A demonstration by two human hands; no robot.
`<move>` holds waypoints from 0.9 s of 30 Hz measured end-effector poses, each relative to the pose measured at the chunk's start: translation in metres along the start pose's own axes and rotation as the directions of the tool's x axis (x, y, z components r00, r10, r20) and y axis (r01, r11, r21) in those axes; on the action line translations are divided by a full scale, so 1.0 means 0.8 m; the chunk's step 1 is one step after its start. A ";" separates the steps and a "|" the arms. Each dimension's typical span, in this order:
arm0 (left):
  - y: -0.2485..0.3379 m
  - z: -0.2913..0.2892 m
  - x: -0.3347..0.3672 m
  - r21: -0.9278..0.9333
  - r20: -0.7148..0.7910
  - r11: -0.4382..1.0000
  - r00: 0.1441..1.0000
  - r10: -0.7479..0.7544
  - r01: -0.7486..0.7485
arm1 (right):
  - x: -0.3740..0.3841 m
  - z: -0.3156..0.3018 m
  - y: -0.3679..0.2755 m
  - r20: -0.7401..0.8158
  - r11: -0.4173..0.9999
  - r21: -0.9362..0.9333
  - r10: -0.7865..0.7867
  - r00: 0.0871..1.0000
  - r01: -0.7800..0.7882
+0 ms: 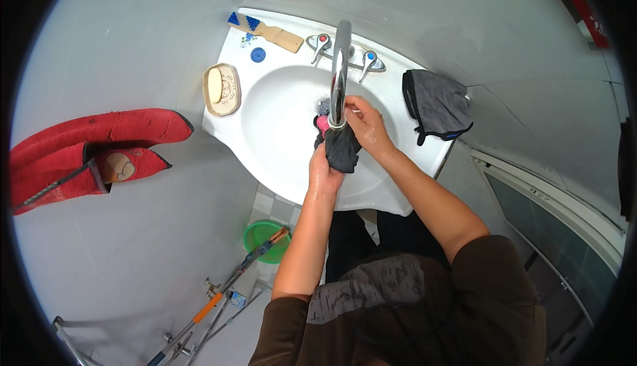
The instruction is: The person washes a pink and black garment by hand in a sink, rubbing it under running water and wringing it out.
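A wet-looking dark grey cloth point(342, 151) with a pink patch is bunched under the spout of the chrome faucet point(340, 61), over the white sink point(272, 117). My left hand point(325, 172) grips the cloth from below and to the left, its fingers mostly hidden behind the fabric. On the other side, my right hand point(369, 127) has curled fingers at the cloth's upper right edge, close beside the spout. The spout covers part of the cloth and some fingertips. Wet drops glisten on both hands. Whether the cloth is a sock or a rag I cannot tell.
A wooden brush point(282, 37) with blue bristles, a blue round stopper point(258, 55) and a soap dish point(229, 90) with soap line the sink's left rim. A grey cloth point(439, 104) drapes over its right corner. Below stands a green basin point(264, 233); red fabric point(126, 130) hangs left.
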State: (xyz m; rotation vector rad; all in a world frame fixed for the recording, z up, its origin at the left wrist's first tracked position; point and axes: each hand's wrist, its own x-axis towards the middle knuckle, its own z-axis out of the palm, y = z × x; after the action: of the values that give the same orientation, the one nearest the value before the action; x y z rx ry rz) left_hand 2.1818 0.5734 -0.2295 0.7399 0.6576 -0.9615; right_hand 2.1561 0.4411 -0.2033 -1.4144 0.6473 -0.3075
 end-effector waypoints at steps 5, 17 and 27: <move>-0.001 -0.010 0.006 -0.033 -0.036 0.999 0.999 0.002 -0.003 | 0.023 0.004 -0.021 -0.014 0.987 -0.086 -0.140 0.990 0.139; -0.001 0.005 -0.007 0.028 -0.015 1.000 1.000 -0.009 0.009 | 0.108 0.024 -0.021 0.072 0.890 -0.239 -0.383 0.921 0.389; 0.004 -0.006 -0.001 -0.036 0.021 0.999 1.000 -0.001 0.002 | 0.138 0.065 -0.023 0.176 0.685 -0.484 -0.534 0.827 0.545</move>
State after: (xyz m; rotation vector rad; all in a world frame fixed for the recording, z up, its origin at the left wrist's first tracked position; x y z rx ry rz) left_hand 2.1837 0.5789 -0.2310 0.6963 0.6553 -0.9551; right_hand 2.2769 0.4184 -0.2100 -2.1330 0.2734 -0.6186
